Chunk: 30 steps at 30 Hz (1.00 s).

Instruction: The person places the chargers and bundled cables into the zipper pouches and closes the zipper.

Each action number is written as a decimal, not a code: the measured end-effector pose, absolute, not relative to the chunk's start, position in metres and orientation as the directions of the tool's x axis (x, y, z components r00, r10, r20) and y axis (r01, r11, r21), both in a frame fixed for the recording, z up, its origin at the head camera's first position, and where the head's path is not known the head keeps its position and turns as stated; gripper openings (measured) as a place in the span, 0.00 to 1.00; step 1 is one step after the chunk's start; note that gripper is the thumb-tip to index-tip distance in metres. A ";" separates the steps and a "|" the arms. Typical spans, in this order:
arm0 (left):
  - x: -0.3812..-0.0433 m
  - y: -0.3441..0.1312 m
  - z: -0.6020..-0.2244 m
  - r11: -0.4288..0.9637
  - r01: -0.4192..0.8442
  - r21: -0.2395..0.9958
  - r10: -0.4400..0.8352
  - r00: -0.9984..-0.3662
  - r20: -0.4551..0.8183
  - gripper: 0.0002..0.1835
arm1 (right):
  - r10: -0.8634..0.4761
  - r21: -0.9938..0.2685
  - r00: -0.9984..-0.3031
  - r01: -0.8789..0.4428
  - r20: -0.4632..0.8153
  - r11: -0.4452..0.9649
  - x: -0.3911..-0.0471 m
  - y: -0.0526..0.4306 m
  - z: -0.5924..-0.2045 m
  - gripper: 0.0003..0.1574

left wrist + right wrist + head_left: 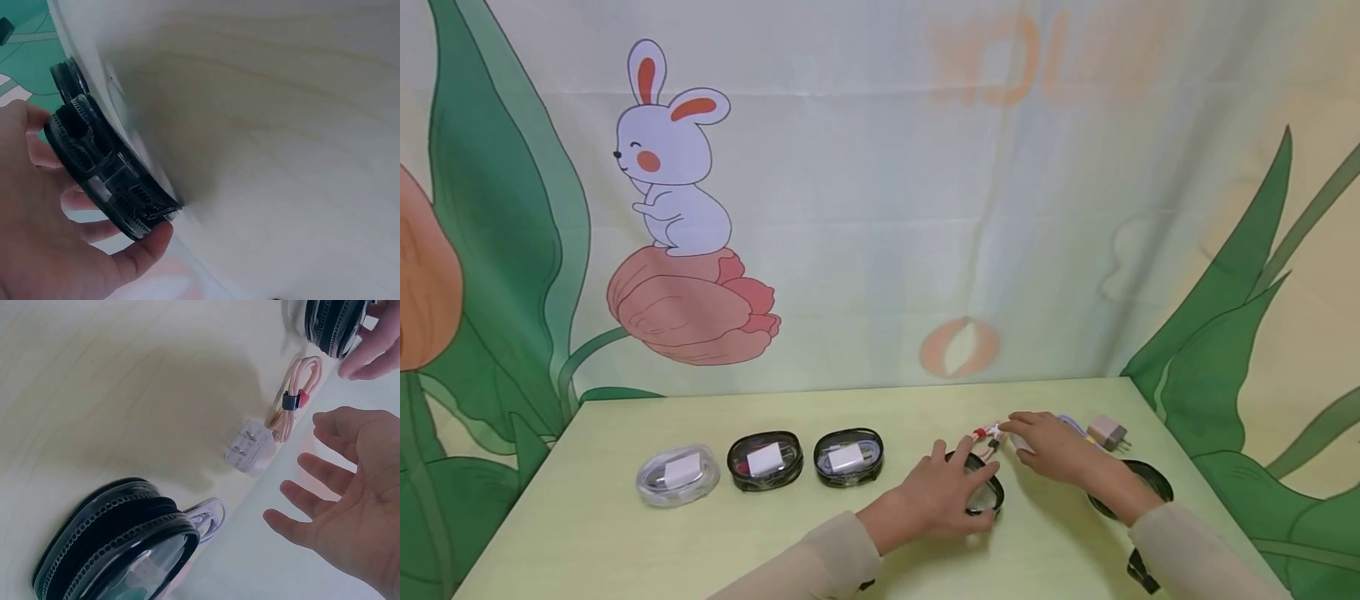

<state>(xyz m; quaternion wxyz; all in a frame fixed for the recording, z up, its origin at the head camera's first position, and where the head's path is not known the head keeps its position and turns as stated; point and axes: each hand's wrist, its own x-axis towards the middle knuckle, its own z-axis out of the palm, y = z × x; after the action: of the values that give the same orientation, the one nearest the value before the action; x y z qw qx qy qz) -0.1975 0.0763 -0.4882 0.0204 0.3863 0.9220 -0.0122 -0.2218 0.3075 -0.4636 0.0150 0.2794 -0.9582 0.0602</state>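
My left hand (928, 500) grips a round clear pouch with black zippered edging (997, 492) by its rim. In the left wrist view the thumb and fingers (147, 253) curl round the zippered side of this pouch (112, 169), which stands on edge at the table. My right hand (1051, 448) hovers with spread fingers beside a white charger plug (250, 449) and holds nothing. Next to the plug lies a coiled pink cable (309, 372) with a black and a red tie. In the head view the right hand partly hides the plug.
Left on the table (700, 550) lie a white-edged pouch (655, 492) and two black-edged pouches (741, 479) (831, 475), with chargers inside. Under the right forearm is another black-edged pouch (1157, 479), near a pinkish plug (1107, 432) and a purple cable (1071, 425). A black object (1142, 572) lies nearer.
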 end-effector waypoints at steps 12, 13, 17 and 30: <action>-0.198 0.076 -0.491 0.672 0.741 0.001 0.740 -0.671 -0.040 0.35 | -0.508 -0.131 -0.860 -0.510 0.045 0.850 -0.219 0.307 -0.468 0.25; -0.198 0.076 -0.492 0.670 0.742 0.001 0.741 -0.669 -0.046 0.35 | -0.508 -0.130 -0.860 -0.509 0.045 0.851 -0.219 0.307 -0.468 0.25; -0.200 0.075 -0.492 0.671 0.741 0.027 0.742 -0.669 -0.050 0.36 | -0.507 -0.125 -0.861 -0.508 0.040 0.853 -0.220 0.306 -0.468 0.24; -0.197 0.071 -0.482 0.725 0.682 0.098 0.688 -0.725 -0.048 0.43 | -0.538 -0.137 -0.842 -0.537 0.037 0.832 -0.223 0.297 -0.467 0.27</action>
<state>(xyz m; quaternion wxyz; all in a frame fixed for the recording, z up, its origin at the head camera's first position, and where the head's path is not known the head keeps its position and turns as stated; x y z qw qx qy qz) -0.1973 0.0715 -0.4824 0.0406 0.3689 0.9279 0.0366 -0.2226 0.2967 -0.4669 -0.0015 0.2808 -0.9571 0.0710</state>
